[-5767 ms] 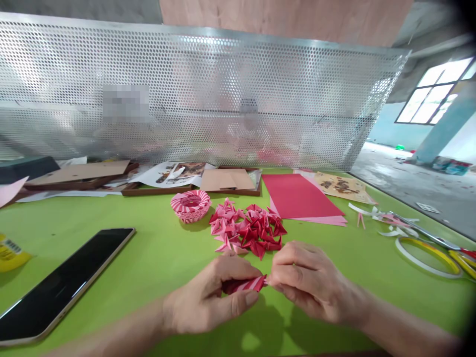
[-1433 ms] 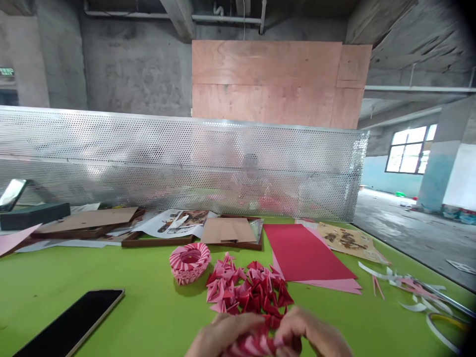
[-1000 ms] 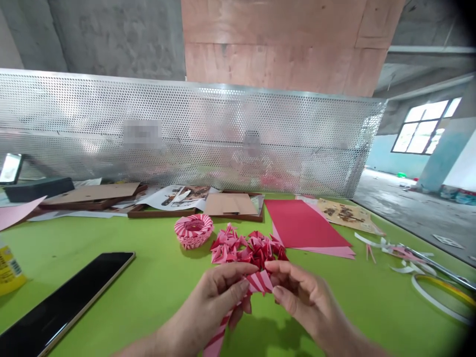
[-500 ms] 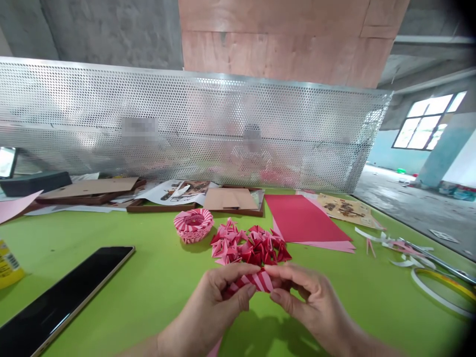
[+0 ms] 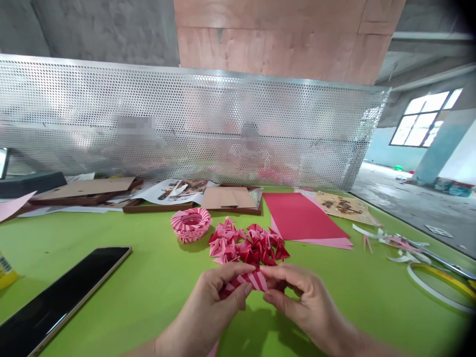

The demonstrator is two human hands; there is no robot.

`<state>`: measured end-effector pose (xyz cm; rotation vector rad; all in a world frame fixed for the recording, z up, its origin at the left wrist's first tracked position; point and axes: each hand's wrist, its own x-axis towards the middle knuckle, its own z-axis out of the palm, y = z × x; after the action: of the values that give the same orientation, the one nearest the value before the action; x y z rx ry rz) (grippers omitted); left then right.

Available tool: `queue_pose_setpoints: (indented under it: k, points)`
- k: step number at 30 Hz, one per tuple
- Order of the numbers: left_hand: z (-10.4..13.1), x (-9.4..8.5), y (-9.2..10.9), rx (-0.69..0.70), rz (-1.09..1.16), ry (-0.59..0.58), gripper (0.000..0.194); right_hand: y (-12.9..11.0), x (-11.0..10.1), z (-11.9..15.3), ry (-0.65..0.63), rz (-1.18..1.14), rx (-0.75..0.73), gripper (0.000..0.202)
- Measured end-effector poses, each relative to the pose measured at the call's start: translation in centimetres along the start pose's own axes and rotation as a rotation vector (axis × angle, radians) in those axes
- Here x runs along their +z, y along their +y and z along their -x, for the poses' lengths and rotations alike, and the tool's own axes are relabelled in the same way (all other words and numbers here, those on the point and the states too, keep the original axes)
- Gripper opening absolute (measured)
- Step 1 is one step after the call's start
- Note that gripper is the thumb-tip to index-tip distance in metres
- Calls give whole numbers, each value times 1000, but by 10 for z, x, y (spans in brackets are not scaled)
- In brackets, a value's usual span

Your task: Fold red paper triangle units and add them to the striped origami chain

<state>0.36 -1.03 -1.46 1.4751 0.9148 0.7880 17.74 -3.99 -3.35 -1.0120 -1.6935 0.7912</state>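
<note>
Between my two hands is a strip of interlocked red and pink folded paper pieces (image 5: 256, 281), striped like a small curved band. My left hand (image 5: 219, 297) pinches its left part between thumb and fingers. At the band's right end, my right hand (image 5: 301, 292) has its thumb and fingertips closed on the edge; my fingers hide part of it. Just beyond my fingertips lies a heap of loose folded red and pink paper triangles (image 5: 247, 243). A round basket of striped pink and red folded paper (image 5: 191, 225) stands to the heap's left.
A black phone (image 5: 70, 292) lies at left, near a yellow container (image 5: 6, 272). Red paper sheets (image 5: 303, 215) are behind the heap. Scissors (image 5: 435, 253), paper scraps and a tape roll (image 5: 439, 285) lie at right. Picture frames (image 5: 230, 198) line the back, before a perforated metal panel (image 5: 208, 129).
The view has shifted slightly, so everything sits a little further left. Both hands keep their grip on the paper band, which has turned only slightly.
</note>
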Motion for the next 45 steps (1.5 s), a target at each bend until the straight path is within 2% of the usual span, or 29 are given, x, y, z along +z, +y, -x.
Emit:
queue_pose_setpoints:
  k: [4,7,13,18,28,32,37,40,45]
  points:
    - [-2,-3,-2,-15,-1,-26,30,-1,-6,-3,-36,-115,77,26]
    - [-4,-6,-5,-24,21,-26,39,-2,-11,-4,-15,-146,110,27]
    - [-5,-3,-9,-53,84,-59,42,1,-5,1,4,266,-40,38]
    - [-2,2,-6,-21,100,-53,35,4,5,1,36,357,-101,28]
    - [-2,6,-10,27,177,-79,32,3,8,0,68,331,-87,27]
    - [-3,4,-8,28,154,-45,30,2,6,0,69,299,-53,36]
    - [-3,2,-7,42,92,-24,26,-3,0,-2,12,144,42,20]
    - [-3,2,-7,6,59,7,27,-2,-1,-2,-9,104,83,24]
    - [-1,3,-8,-10,40,-12,26,-1,2,0,-28,97,109,25]
